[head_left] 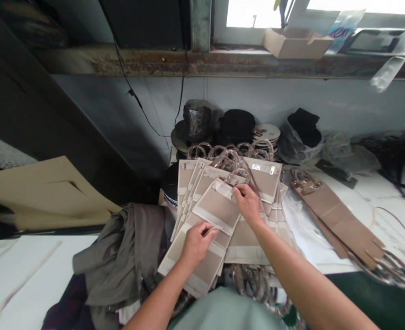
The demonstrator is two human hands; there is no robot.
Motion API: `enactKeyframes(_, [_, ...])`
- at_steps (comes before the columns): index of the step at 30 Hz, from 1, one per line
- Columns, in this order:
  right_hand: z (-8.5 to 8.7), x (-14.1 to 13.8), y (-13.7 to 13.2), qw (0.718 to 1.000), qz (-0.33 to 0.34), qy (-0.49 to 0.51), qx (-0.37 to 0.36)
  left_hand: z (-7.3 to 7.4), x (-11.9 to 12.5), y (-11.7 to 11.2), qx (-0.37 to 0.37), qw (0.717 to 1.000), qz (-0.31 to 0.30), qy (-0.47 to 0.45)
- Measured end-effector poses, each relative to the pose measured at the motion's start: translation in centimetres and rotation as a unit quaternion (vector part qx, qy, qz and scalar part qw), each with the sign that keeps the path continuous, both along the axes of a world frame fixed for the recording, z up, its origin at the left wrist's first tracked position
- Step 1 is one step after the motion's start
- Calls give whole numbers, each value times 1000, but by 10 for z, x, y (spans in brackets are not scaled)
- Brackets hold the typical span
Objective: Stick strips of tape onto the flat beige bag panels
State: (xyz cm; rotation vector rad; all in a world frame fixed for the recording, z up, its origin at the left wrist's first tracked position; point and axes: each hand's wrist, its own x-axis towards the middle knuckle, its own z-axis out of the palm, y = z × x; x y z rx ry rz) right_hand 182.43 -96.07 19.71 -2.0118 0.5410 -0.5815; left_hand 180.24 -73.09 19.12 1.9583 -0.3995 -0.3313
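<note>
Board (47,190): a tan sheet at far left, well apart from both hands.
Cloth (120,252): grey and crumpled, between the board and the pile of panels.
Left hand (197,240): closed, thumb and forefinger pinching a pale strip (216,228) that crosses the panel; the hand lies over the panel's middle.
Panel (216,204): the uppermost beige piece, on top of the pile, under the left hand and to the left of the right hand.
Long axis: slanting, from lower left near the wearer to upper right and away; the two hands stand along it, left nearer the body, right farther out.
Handles (228,158): film-wrapped loops beyond the panel's upper end; the right hand is the nearer to them.
Right hand (249,201): closed, thumb and fingertips gripping the panel at its upper right corner; how much of the edge is held is hidden by the fingers.
Pile (245,238): similar panels fanned beneath and to either side of the uppermost one.
Brown pieces (340,213): to the right of the pile, apart from both hands, partly on the pale surface (363,181), with loops at both ends.
</note>
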Motion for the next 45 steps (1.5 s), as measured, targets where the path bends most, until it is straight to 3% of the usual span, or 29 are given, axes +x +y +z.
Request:
enactKeyframes(3, [22, -25, 8, 997, 76, -10, 23, 18, -4, -2, 21, 999, 30, 4])
enactKeyframes(7, [39, -65, 25, 957, 288, 20, 44, 30, -8, -4, 35, 999, 36, -8])
enactKeyframes(9, [41, -77, 29, 946, 321, 31, 40, 33, -10, -7, 46, 998, 20, -29])
enactKeyframes(15, [46, -85, 21, 950, 310, 27, 3, 40, -14, -18, 19, 991, -66, -113])
enactKeyframes(19, [49, -90, 10, 951, 300, 18, -76, 46, -17, -26, 33, 991, -77, -101])
enactKeyframes(24, [50, -94, 3, 943, 268, 20, -195, 51, -17, -29, 82, 978, -110, -159])
enactKeyframes(33, [56, -87, 6, 897, 280, 22, -341, 65, -3, -32, 205, 901, -159, -348])
enactKeyframes(35, [56, -84, 7, 913, 267, 26, -307, 66, 2, -35, 206, 888, -159, -378])
enactKeyframes(38, [53, -76, -1, 952, 253, 33, -170, 65, 11, -37, 145, 886, -157, -412])
enactKeyframes(42, [50, -53, -28, 985, 166, 51, -12, 55, 26, -34, 47, 903, -147, -402])
enactKeyframes(45, [47, -25, -44, 992, 111, 37, 38, 41, 43, -30, 34, 926, -80, -367])
